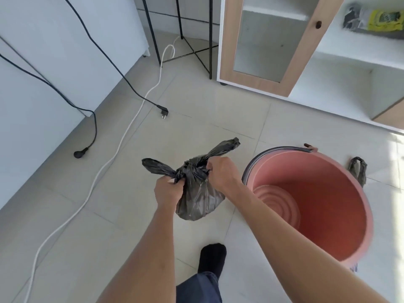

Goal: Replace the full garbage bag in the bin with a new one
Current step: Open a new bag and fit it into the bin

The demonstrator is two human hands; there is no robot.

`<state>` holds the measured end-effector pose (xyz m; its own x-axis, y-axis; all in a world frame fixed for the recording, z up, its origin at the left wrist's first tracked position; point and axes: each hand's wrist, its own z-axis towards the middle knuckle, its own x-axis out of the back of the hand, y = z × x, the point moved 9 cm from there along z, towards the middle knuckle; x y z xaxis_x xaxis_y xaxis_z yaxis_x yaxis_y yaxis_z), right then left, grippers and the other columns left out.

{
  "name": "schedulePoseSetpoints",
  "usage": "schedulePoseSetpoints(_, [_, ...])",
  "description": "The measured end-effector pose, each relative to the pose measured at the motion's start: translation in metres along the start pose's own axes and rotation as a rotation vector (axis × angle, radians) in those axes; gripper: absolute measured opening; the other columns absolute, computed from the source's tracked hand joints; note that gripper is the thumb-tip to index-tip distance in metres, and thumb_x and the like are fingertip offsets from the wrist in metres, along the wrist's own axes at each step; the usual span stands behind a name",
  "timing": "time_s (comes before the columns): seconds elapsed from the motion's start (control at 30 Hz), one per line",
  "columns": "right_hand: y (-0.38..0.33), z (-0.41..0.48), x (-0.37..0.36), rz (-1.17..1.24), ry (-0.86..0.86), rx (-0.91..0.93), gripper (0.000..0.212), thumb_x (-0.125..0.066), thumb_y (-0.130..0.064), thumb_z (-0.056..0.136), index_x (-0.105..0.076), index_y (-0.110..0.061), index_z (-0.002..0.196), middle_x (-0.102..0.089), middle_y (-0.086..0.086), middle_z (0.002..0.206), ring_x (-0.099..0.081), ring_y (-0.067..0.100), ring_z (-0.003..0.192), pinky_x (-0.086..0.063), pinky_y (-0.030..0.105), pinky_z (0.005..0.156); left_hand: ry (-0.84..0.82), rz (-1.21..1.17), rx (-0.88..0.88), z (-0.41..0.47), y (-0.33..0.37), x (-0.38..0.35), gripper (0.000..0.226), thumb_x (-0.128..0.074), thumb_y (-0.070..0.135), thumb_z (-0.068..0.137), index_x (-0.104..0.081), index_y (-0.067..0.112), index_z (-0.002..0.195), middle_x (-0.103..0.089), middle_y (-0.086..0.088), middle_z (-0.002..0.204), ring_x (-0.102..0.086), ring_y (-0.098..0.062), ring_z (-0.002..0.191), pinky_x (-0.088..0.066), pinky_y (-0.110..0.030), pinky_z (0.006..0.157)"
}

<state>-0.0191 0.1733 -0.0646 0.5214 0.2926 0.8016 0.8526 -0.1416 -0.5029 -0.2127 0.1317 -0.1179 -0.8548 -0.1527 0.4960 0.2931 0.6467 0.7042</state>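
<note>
A full black garbage bag (197,200) hangs above the tiled floor, left of the bin. My left hand (167,190) grips its left tied ear and my right hand (222,172) grips its right ear, both pulled apart at the knot. The pink round bin (341,206) stands on the floor to the right, with no bag inside and a dark rim ring partly around its top. A small folded dark bag (358,170) lies on the floor behind the bin.
A white cable (122,141) and two black cords with plugs (164,112) run across the floor on the left. A wood-framed cabinet door (269,47) stands swung out at the top, with white shelves beside it. My foot in a black sock (213,258) is below the bag.
</note>
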Motion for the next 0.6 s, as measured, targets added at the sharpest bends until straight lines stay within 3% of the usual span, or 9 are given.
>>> schedulePoseSetpoints(0.1, [0.017,0.002,-0.023,-0.081,-0.067,-0.075,0.031,-0.049,0.009,0.085,-0.065,-0.003,0.109,-0.066,0.014,0.099,-0.06,0.03,0.085,-0.049,0.033,0.071,-0.032,-0.036,0.071,0.007,-0.021,-0.015,0.017,-0.078,0.022,0.081,-0.062,0.024,0.088,-0.075,-0.009,0.089,-0.073,-0.032,0.091,-0.056,-0.043,0.091])
schedulePoseSetpoints(0.17, [0.028,0.003,-0.034,-0.071,-0.096,-0.114,0.029,-0.052,0.006,0.085,-0.067,-0.003,0.108,-0.07,0.015,0.103,-0.064,0.03,0.09,-0.052,0.032,0.073,-0.046,-0.011,0.084,0.009,-0.028,-0.021,0.015,-0.077,0.02,0.082,-0.063,0.025,0.085,-0.077,-0.011,0.093,-0.073,-0.031,0.092,-0.056,-0.042,0.091])
schedulePoseSetpoints(0.27, [0.039,0.003,-0.044,-0.031,-0.136,-0.164,0.027,-0.055,0.003,0.085,-0.07,-0.003,0.107,-0.072,0.016,0.106,-0.067,0.033,0.1,-0.054,0.032,0.079,-0.054,0.032,0.097,0.012,-0.036,-0.024,0.018,-0.074,0.018,0.085,-0.07,0.015,0.102,-0.076,-0.012,0.101,-0.07,-0.029,0.098,-0.054,-0.036,0.092])
schedulePoseSetpoints(0.4, [0.043,0.0,-0.052,-0.017,-0.154,-0.202,0.027,-0.053,0.003,0.084,-0.07,-0.002,0.105,-0.072,0.017,0.102,-0.068,0.033,0.094,-0.056,0.034,0.077,-0.043,0.03,0.144,0.01,-0.05,-0.028,0.032,-0.073,0.022,0.087,-0.068,0.011,0.116,-0.074,-0.011,0.11,-0.067,-0.029,0.103,-0.049,-0.027,0.085])
schedulePoseSetpoints(0.53, [0.042,-0.004,-0.061,-0.081,-0.201,-0.196,0.008,-0.054,-0.002,0.087,-0.061,-0.002,0.088,-0.068,0.02,0.095,-0.065,0.035,0.089,-0.045,0.031,0.066,-0.039,0.052,0.13,0.011,-0.049,-0.03,0.034,-0.072,0.022,0.087,-0.067,0.011,0.119,-0.073,-0.012,0.114,-0.066,-0.029,0.107,-0.05,-0.032,0.093])
schedulePoseSetpoints(0.6, [0.044,-0.006,-0.066,-0.087,-0.224,-0.208,0.007,-0.053,-0.005,0.088,-0.06,-0.005,0.09,-0.069,0.02,0.101,-0.065,0.036,0.095,-0.042,0.03,0.067,-0.035,0.073,0.1,0.012,-0.043,-0.029,0.033,-0.071,0.022,0.088,-0.066,0.011,0.12,-0.073,-0.011,0.114,-0.066,-0.029,0.108,-0.049,-0.031,0.092])
